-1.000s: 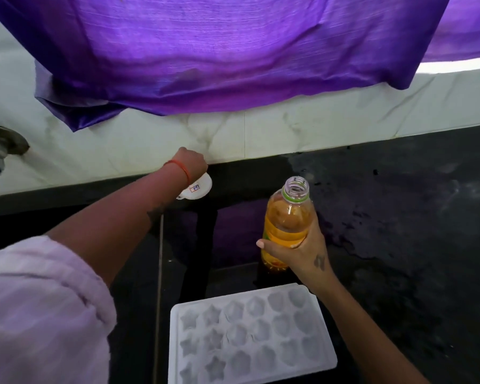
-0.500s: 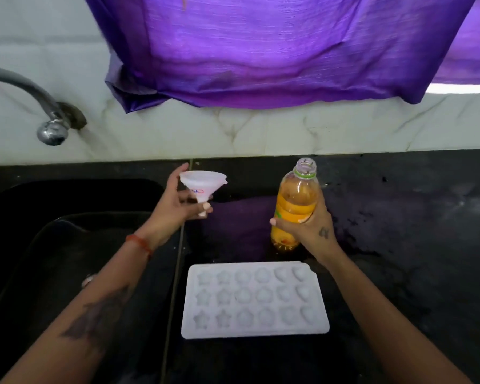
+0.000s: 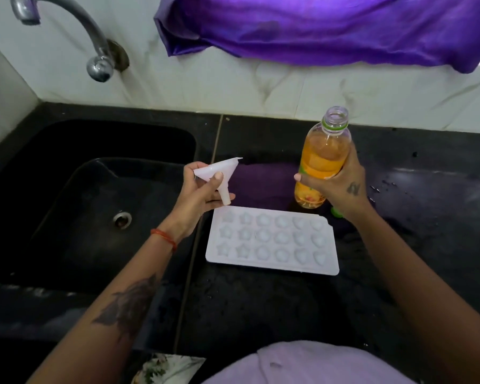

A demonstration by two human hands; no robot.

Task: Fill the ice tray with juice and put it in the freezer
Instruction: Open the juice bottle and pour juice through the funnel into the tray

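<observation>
A white ice tray point(image 3: 272, 266) with star, round and heart moulds lies flat on the black counter, its cells looking dry. My left hand point(image 3: 198, 199) holds a white funnel point(image 3: 219, 173) just above the tray's far left corner, spout pointing down and right. My right hand point(image 3: 341, 187) grips an uncapped bottle of orange juice point(image 3: 323, 159), held upright behind the tray's far right corner. A green cap point(image 3: 337, 212) peeks out on the counter beneath my right wrist.
A black sink point(image 3: 94, 206) with a steel drain fills the left side, a chrome tap point(image 3: 94, 51) above it. Purple cloth point(image 3: 330, 29) hangs over the white marble wall. The black counter point(image 3: 427, 217) right of the tray has water drops.
My left hand picked the funnel up from the back of the counter and brought it down near the tray's left corner. The bottle stayed upright in my right hand.
</observation>
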